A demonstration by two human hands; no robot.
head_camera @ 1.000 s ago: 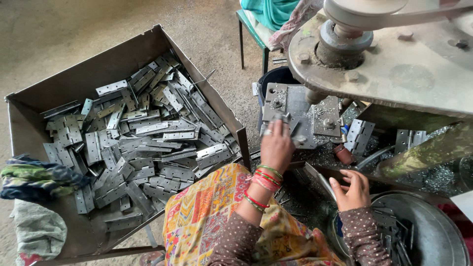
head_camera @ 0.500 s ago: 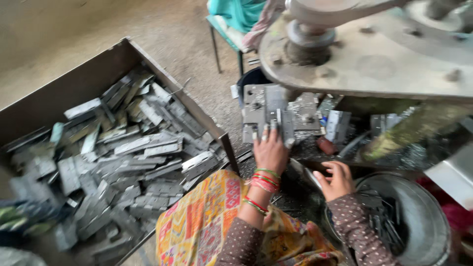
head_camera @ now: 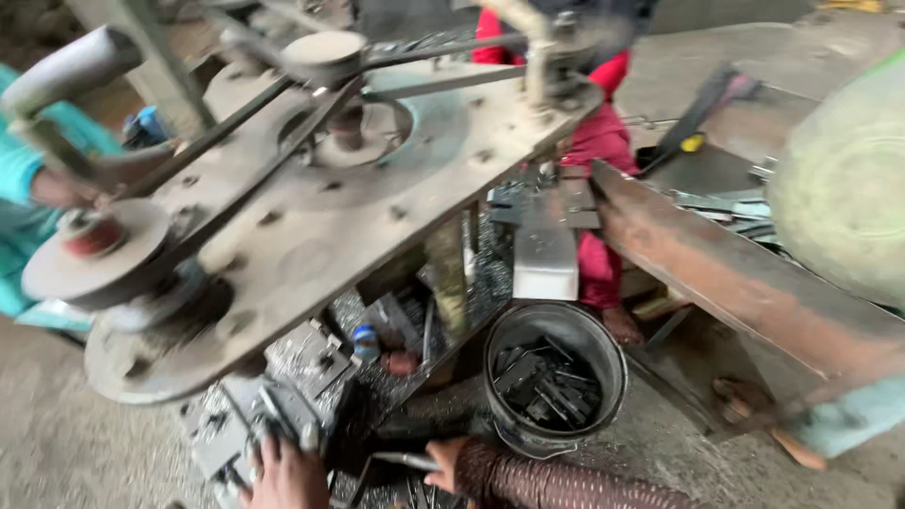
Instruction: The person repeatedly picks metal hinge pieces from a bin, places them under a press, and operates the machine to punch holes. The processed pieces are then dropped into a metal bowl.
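Note:
My left hand (head_camera: 283, 476) is at the bottom edge, with its fingers laid on a grey metal jig (head_camera: 283, 396) that carries flat metal parts. The blur hides whether it grips one. My right hand (head_camera: 448, 465), in a brown dotted sleeve (head_camera: 556, 485), is just to the right and pinches a thin metal strip (head_camera: 403, 460) that points left. Beyond my right hand stands a round dark bucket (head_camera: 575, 325) holding several flat metal pieces (head_camera: 542, 382).
A large tilted steel plate (head_camera: 377, 188) with pulleys (head_camera: 90, 254) and a belt (head_camera: 255, 132) overhangs the jig. A rusty beam (head_camera: 745, 283) runs along the right. A person in red (head_camera: 599, 141) is behind the machine, and a person's teal sleeve (head_camera: 19, 179) shows at the left. A green disc (head_camera: 848, 170) fills the right edge.
The view has swung up and right, so the box of metal parts is out of frame and the machine fills the view. Both hands now sit at the bottom edge.

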